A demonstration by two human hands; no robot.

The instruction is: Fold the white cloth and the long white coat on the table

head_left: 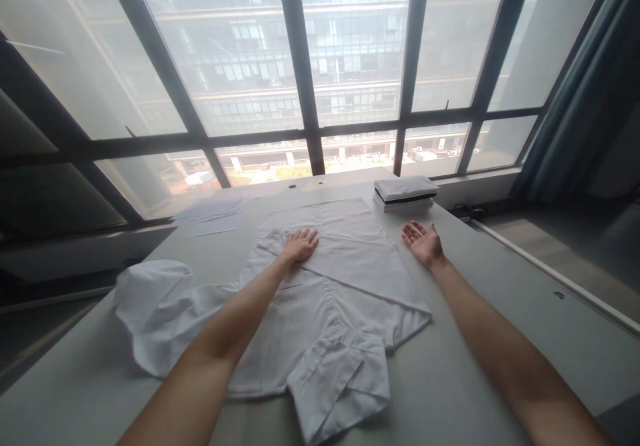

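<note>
A white shirt (320,293) lies spread on the pale table (500,286), one side folded over toward the middle and a sleeve bunched at the left. My left hand (300,245) rests flat, palm down, on the shirt near its folded part, fingers apart. Palm up and open, my right hand (424,242) hovers just off the shirt's right edge, above the table, holding nothing.
A small stack of folded clothes (404,193), white with a dark layer, sits at the table's far edge by the window. Another flat white cloth (215,216) lies at the far left. Large windows stand behind; a curtain (580,99) hangs at the right.
</note>
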